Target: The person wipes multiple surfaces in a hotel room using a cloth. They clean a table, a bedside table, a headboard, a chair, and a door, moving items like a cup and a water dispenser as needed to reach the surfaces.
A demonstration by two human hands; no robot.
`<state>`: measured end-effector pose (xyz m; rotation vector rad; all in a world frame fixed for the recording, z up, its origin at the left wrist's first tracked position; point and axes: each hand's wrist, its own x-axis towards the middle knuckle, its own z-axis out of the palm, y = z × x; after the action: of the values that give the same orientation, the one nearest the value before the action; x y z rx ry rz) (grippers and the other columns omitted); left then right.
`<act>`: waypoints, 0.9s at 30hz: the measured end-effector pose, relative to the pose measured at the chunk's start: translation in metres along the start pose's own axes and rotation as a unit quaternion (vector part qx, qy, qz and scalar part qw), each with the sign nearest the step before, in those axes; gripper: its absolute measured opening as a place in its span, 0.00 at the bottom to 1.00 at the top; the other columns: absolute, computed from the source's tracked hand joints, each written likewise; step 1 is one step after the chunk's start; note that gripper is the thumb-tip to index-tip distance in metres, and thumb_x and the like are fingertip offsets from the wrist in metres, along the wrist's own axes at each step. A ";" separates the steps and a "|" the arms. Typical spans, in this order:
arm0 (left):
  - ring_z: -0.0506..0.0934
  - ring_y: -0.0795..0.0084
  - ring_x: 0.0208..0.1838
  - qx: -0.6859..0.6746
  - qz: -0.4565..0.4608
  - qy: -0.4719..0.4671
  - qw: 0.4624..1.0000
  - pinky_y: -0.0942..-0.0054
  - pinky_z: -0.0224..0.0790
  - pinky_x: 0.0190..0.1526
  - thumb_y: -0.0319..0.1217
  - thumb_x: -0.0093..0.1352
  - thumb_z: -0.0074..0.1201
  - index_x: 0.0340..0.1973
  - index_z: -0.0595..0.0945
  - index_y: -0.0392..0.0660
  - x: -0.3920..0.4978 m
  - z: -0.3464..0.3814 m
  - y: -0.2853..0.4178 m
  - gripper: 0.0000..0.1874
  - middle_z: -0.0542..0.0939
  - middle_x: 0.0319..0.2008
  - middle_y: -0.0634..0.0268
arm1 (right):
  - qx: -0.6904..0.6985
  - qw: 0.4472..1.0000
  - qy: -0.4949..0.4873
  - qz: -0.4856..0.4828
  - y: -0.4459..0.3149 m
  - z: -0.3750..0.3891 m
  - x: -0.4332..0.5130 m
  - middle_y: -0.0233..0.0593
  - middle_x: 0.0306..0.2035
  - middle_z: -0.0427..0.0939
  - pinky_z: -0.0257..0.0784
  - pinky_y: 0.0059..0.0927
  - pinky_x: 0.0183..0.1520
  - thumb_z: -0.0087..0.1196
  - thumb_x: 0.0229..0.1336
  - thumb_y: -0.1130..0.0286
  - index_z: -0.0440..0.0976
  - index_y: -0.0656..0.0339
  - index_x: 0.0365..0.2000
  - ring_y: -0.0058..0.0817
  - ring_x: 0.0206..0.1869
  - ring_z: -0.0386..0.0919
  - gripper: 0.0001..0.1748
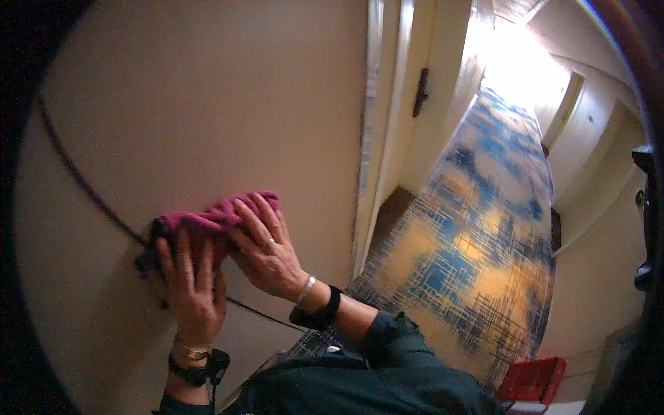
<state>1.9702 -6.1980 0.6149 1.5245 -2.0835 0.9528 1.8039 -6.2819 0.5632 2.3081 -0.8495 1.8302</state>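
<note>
A magenta cloth, bunched and folded, lies against a pale upright panel, a wall or door. My left hand presses on the cloth's left part with fingers pointing up. Over its right end, the fingers of my right hand are laid across the folds. Just left of my left hand sits a small dark fitting, partly covered by hand and cloth; its kind is unclear. A thin dark line runs across the panel to this spot and shows again below my hands.
A corridor with blue, yellow and grey patterned carpet stretches away on the right towards a bright end. Beside the panel is a door frame, then a door with a dark handle. A red object stands at the lower right.
</note>
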 end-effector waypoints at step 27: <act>0.54 0.50 0.75 -0.065 -0.122 0.010 0.990 0.43 0.56 0.58 0.41 0.63 0.62 0.67 0.70 0.70 -0.088 -0.079 -0.036 0.35 0.60 0.73 0.68 | 0.014 0.983 -0.044 -0.178 -0.086 0.015 0.007 0.57 0.66 0.61 0.52 0.72 0.64 0.58 0.55 0.70 0.70 0.52 0.52 0.72 0.67 0.54 0.23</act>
<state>2.0266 -6.0886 0.6225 1.6459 -1.8537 0.7245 1.8576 -6.2172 0.5891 2.3817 -0.3853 1.6070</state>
